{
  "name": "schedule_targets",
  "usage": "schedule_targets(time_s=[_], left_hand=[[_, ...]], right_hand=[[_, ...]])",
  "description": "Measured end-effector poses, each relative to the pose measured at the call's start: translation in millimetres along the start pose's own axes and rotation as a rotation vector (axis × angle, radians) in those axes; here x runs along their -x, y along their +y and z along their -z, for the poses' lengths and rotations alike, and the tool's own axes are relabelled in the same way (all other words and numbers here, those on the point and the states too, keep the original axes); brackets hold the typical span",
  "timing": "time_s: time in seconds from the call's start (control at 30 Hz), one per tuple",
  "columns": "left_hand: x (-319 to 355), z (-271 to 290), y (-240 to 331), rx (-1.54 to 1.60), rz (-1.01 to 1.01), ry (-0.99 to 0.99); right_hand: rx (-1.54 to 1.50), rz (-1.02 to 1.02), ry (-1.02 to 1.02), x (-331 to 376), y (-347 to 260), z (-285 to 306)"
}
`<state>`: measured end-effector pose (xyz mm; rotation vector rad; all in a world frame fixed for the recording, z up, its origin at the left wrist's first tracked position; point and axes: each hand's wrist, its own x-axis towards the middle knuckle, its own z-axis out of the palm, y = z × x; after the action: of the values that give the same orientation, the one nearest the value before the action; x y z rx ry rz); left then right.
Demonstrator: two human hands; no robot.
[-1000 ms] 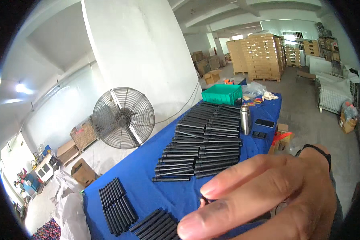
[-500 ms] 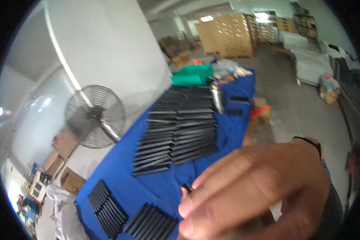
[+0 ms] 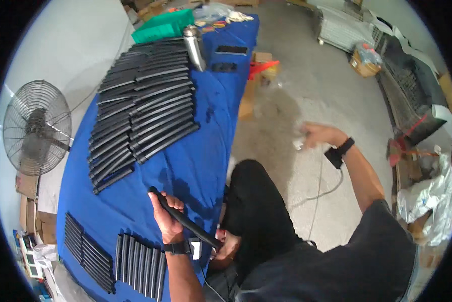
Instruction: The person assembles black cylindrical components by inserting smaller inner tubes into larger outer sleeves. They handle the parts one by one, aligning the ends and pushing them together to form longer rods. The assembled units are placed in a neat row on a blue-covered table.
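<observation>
My left hand [image 3: 166, 216] grips a black tube [image 3: 188, 221] that slants from the fingers down toward my lap. Under that hand the blue cloth [image 3: 186, 168] covers a long table. To the right, over the floor, my right hand [image 3: 321, 135] is stretched out and smeared by motion. A small white thing [image 3: 299, 144] shows at its fingertips; whether it is held cannot be made out. Many black tubes [image 3: 160, 108] lie in two overlapping rows beyond my left hand. Nearer are two smaller groups of tubes, one at the left [image 3: 87, 254] and one beside my forearm [image 3: 140, 264].
A steel flask [image 3: 194, 50] stands beside the tube rows, with a green bin [image 3: 163, 26] behind it. Two dark trays [image 3: 231, 50] lie near the table's right edge. A fan [image 3: 36, 126] stands at the left. Cartons [image 3: 365, 60] and plastic bags [image 3: 434, 196] sit on the right.
The view has tilted down and shifted right. My right hand, large and close before, is now farther off to the right. My left hand with the black tube has come into view.
</observation>
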<state>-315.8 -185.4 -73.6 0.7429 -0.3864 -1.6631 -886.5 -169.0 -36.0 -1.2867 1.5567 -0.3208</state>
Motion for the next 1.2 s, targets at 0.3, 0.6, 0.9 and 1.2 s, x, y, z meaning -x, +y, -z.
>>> schedule_targets(time_s=[0.3, 0.6, 0.9, 1.2], left_hand=[[-34.1, 12.7, 14.9, -0.107, -0.075, -0.093], [-40.3, 29.9, 9.8, 0.101, 0.006, -0.181], [-37.8, 26.7, 17.7, 0.190, 0.018, -0.129], [-38.6, 18.9, 17.6, 0.163, 0.017, -0.105]], right_hand=[[-0.081, 0.515, 0.179, -46.6, -157.4, 54.5], [-0.029, 0.796, 0.450, -196.7, -389.1, 109.8], [0.615, 0.722, 0.740, -326.1, -446.2, 125.4], [0.802, 0.591, 0.690, -339.8, -464.5, 140.6]])
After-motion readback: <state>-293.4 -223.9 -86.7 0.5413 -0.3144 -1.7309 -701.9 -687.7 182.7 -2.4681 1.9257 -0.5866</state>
